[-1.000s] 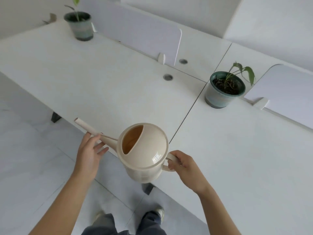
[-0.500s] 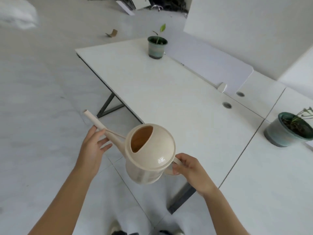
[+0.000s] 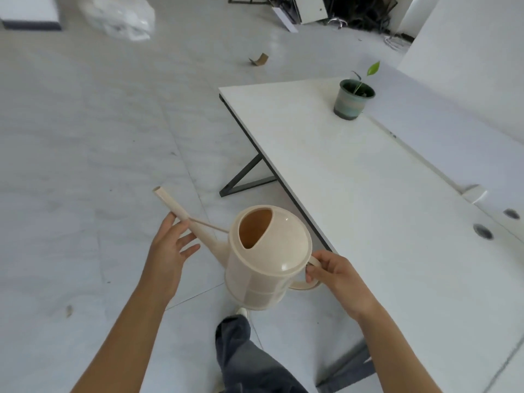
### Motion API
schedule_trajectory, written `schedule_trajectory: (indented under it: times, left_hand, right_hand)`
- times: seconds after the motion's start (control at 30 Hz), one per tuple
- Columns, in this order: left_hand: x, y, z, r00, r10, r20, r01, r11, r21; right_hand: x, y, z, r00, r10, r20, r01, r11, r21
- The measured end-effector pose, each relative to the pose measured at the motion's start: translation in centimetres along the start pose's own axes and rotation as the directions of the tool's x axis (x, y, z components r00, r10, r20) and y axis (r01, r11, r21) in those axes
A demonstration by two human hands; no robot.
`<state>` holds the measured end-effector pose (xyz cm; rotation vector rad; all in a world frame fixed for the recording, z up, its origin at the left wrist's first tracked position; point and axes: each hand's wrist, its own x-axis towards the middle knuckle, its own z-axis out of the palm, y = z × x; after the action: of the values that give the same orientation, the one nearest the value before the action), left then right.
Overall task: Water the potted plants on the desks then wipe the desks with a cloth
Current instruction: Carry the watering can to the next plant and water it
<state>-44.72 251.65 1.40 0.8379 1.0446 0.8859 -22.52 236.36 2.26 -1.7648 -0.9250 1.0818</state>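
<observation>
watering can (image 3: 266, 259) mid-air, near, left of desk (image 3: 354, 180) | right hand (image 3: 337, 276) wraps handle (image 3: 304, 286) | left hand (image 3: 170, 251) flat-fingered, steadying spout (image 3: 181, 212) | rigid smooth plastic, probably sloshy-heavy: lift by handle | potted plant (image 3: 353, 99) far right on desk

Person, parts in view from the head camera:

1. Left hand (image 3: 170, 251) and left forearm (image 3: 136, 321): bare, uncovered down to the lower picture edge.
2. Right hand (image 3: 337, 276) and right forearm (image 3: 397, 350): likewise bare along the whole visible length.
3. Loose dark blue-grey trouser leg (image 3: 246, 361): denim-like cloth, softly creased and folded, widening toward the lower edge; one leg shows between the forearms.
4. Pale whitish shoe toe (image 3: 241, 311): shows just past the trouser hem; too blurred for detail.
</observation>
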Motion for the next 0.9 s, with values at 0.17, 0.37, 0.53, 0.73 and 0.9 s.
schedule_trajectory:
  times: [0.17, 0.37, 0.53, 0.73, 0.9]
  left_hand:
    - [5.6, 2.3, 0.1, 1.0, 0.016, -0.014, -0.016, 1.0, 0.021]
    - [14.6, 7.0, 1.0, 0.999, 0.044, -0.016, -0.043, 0.997, 0.065]
    - [21.1, 9.0, 1.1, 0.995, 0.033, -0.09, -0.032, 0.999, 0.022]
    - [29.9, 10.9, 1.6, 0.998, 0.016, -0.064, -0.013, 0.999, 0.051]
    - [38.6, 12.7, 2.5, 0.994, -0.055, 0.09, 0.045, 0.993, 0.11]
  right_hand:
    - [7.2, -0.9, 0.2, 0.999, -0.032, 0.034, 0.032, 0.999, 0.013]
    - [18.6, -3.2, 0.8, 0.998, -0.054, 0.026, 0.054, 0.999, 0.008]
    - [25.5, -6.3, 1.3, 0.998, 0.0, 0.068, 0.002, 0.999, -0.032]
    - [31.4, -8.7, 1.9, 0.99, 0.088, 0.111, -0.089, 0.996, 0.0]
    - [35.2, -10.2, 3.8, 0.985, 0.171, 0.025, -0.172, 0.984, 0.046]
